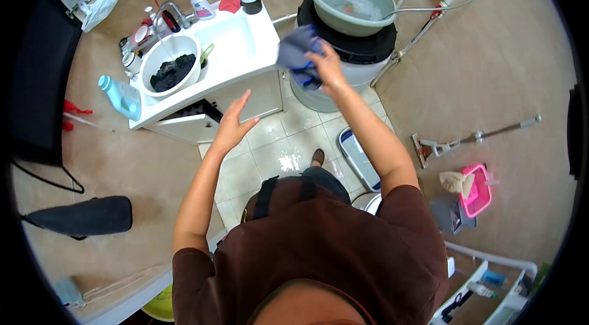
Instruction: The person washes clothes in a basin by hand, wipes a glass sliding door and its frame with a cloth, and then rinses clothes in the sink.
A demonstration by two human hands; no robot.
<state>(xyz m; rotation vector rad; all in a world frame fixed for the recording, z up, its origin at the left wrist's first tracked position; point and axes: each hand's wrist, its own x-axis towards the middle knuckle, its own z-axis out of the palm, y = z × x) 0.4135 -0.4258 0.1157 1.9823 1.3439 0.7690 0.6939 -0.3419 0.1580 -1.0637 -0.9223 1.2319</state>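
Observation:
My right hand (330, 68) is closed on a crumpled grey-blue cloth (296, 49), blurred a little, held up between the sink counter and the large drum. What kind of garment or cloth it is, I cannot make out. My left hand (233, 125) is empty, its fingers and thumb apart, in front of the sink cabinet. On the white sink counter (264, 49) stands a white basin (146, 82) with dark wet cloth (173, 72) in it, beneath the faucet (175, 15). A green-handled brush (207, 54) lies beside the basin.
A green tub (319, 3) of water rests on the black-lidded drum (350, 52). Bottles, including a blue jug (119, 98), and a dark cup (251, 3) line the counter. A scale-like board (361, 159) lies on the tiled floor (264, 156); a mop (472, 138) hangs right.

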